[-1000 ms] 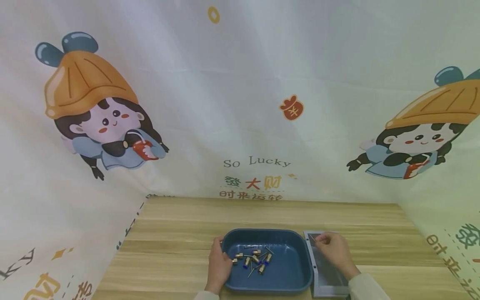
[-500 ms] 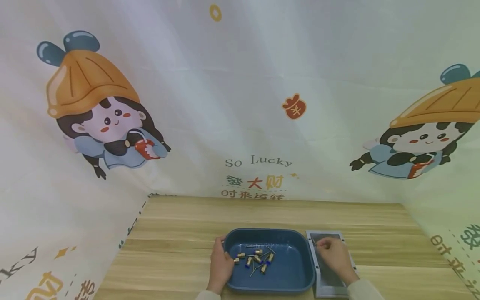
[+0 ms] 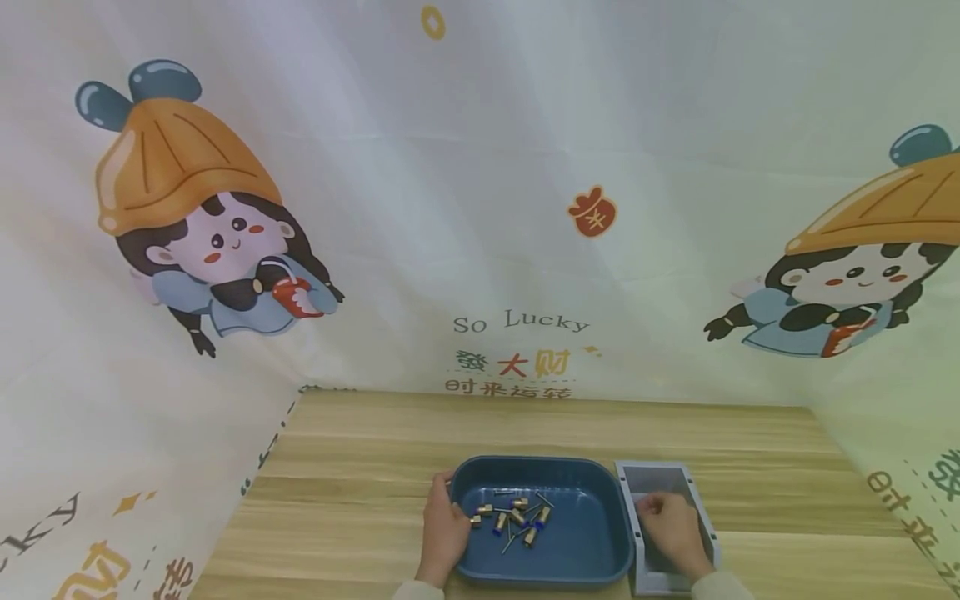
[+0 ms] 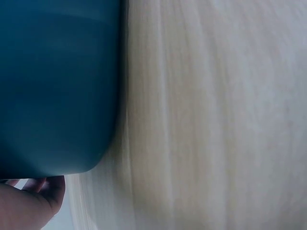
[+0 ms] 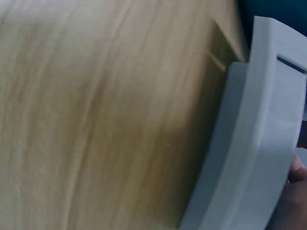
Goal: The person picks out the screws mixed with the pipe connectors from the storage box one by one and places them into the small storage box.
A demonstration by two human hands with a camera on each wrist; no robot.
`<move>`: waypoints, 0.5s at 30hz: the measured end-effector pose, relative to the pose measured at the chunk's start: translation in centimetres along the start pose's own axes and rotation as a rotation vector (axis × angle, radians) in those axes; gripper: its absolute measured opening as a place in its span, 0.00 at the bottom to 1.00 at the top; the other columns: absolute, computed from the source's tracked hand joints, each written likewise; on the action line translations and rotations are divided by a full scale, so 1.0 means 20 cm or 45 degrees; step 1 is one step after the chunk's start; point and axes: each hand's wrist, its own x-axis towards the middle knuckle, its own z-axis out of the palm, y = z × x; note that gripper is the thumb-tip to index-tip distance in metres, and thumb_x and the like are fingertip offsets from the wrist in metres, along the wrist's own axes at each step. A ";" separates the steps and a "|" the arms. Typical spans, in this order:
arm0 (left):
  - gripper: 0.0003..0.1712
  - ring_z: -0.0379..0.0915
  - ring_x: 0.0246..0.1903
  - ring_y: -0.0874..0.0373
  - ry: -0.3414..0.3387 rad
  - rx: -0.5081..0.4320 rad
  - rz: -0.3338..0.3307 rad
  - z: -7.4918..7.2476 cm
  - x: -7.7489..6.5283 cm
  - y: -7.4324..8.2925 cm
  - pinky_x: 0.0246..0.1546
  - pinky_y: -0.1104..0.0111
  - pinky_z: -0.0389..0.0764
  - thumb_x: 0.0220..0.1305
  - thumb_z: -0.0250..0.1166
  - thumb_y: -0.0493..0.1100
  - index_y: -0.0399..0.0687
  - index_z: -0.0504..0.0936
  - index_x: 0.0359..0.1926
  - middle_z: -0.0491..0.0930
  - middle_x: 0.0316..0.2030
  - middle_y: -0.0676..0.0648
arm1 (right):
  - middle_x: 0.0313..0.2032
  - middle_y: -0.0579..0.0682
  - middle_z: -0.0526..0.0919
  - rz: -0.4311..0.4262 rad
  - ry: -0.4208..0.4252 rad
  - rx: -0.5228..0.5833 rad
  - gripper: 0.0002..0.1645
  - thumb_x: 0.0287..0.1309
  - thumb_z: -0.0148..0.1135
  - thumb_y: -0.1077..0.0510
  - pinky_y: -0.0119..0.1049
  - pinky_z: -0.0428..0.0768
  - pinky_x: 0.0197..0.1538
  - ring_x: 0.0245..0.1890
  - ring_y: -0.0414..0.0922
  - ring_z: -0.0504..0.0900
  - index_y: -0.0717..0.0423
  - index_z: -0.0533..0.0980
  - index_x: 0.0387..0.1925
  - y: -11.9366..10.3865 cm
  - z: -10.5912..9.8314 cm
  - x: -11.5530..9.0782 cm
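In the head view a dark blue plastic basin point(image 3: 585, 537) stands in front of me on the table. My left hand point(image 3: 444, 529) grips its left wall, thumb over the rim and fingers outside. Short brass fittings point(image 3: 529, 537) with blue ends lie in the basin's left half, mixed with thin metal pins point(image 3: 507, 543). My right hand point(image 3: 671, 521) is inside a grey open-topped box point(image 3: 652, 586) to the right of the basin, its fingers bent together. No pin shows at those fingertips now, and I cannot tell whether they hold one. The right wrist view shows mostly the box's outer wall point(image 5: 259, 139).
The wooden table point(image 3: 360, 483) runs back to a printed cloth wall point(image 3: 390, 250), with more cloth on both sides. Basin and box stand side by side, their rims close together. In the left wrist view the basin's side point(image 4: 57, 86) fills the left part.
My right hand has moved down and slightly right into the grey box. The thin pin seen at its fingertips earlier is out of sight. My left hand stays on the basin.
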 end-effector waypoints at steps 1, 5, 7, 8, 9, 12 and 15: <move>0.26 0.70 0.54 0.32 -0.001 -0.003 0.000 0.00 0.00 0.00 0.55 0.43 0.71 0.50 0.49 0.19 0.32 0.69 0.53 0.74 0.52 0.29 | 0.22 0.52 0.82 0.002 -0.004 -0.005 0.07 0.50 0.60 0.63 0.36 0.75 0.28 0.23 0.43 0.77 0.64 0.81 0.26 0.01 0.00 0.00; 0.26 0.70 0.54 0.32 -0.006 -0.002 -0.002 0.00 0.00 0.00 0.55 0.43 0.70 0.50 0.49 0.19 0.32 0.69 0.53 0.74 0.52 0.29 | 0.22 0.54 0.83 0.023 -0.021 -0.008 0.08 0.50 0.59 0.63 0.38 0.77 0.28 0.24 0.44 0.79 0.65 0.81 0.26 0.02 0.02 -0.01; 0.26 0.69 0.55 0.32 -0.014 -0.006 -0.009 0.00 0.00 0.00 0.55 0.43 0.70 0.51 0.49 0.20 0.32 0.69 0.53 0.73 0.53 0.29 | 0.23 0.55 0.83 0.025 -0.017 -0.011 0.08 0.49 0.60 0.64 0.40 0.78 0.29 0.24 0.46 0.80 0.66 0.81 0.26 0.02 0.03 -0.01; 0.26 0.70 0.55 0.32 -0.015 -0.005 -0.012 0.00 0.00 0.00 0.55 0.43 0.71 0.51 0.49 0.20 0.33 0.69 0.53 0.73 0.53 0.29 | 0.23 0.56 0.84 0.017 -0.012 -0.014 0.08 0.48 0.60 0.64 0.41 0.79 0.30 0.24 0.47 0.81 0.66 0.81 0.26 0.02 0.03 -0.01; 0.26 0.70 0.55 0.33 -0.015 -0.006 -0.014 -0.01 0.00 0.00 0.55 0.43 0.71 0.51 0.49 0.20 0.33 0.69 0.53 0.73 0.53 0.29 | 0.23 0.56 0.84 0.010 -0.005 -0.017 0.07 0.48 0.60 0.64 0.42 0.80 0.31 0.24 0.48 0.82 0.66 0.81 0.25 0.01 0.03 -0.01; 0.25 0.70 0.55 0.33 -0.017 -0.005 -0.018 -0.01 0.01 0.01 0.55 0.43 0.71 0.52 0.49 0.20 0.33 0.68 0.53 0.73 0.53 0.29 | 0.22 0.57 0.84 -0.011 0.004 -0.024 0.07 0.47 0.60 0.65 0.45 0.80 0.32 0.25 0.51 0.83 0.67 0.81 0.24 0.01 0.03 -0.01; 0.25 0.70 0.55 0.32 -0.017 0.005 -0.018 -0.01 0.01 0.00 0.55 0.43 0.71 0.52 0.49 0.20 0.33 0.68 0.53 0.73 0.53 0.29 | 0.22 0.57 0.84 -0.017 0.013 -0.037 0.06 0.45 0.61 0.65 0.46 0.81 0.33 0.25 0.52 0.83 0.66 0.82 0.24 0.01 0.03 -0.01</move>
